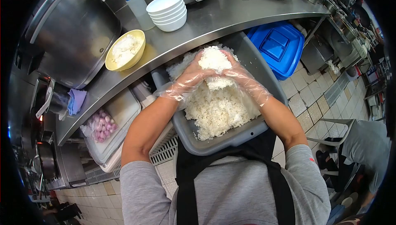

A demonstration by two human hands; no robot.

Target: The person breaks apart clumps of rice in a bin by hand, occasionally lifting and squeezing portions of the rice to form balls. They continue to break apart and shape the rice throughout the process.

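Observation:
Both my hands wear clear plastic gloves and cup a clump of white cooked rice between them. My left hand curls around the clump's left side, my right hand around its right side, with the thumbs close together at the near edge. Below them, loose rice is heaped in a deep grey plastic tub, and more lies against its far end. The tub rests close against my black apron, its far end under the counter edge.
On the steel counter stand a yellow bowl of rice, stacked white bowls, a blue-capped squeeze bottle and a large metal pot. A blue lid lies right of the tub. Bagged purple shallots sit lower left. A seated person is at right.

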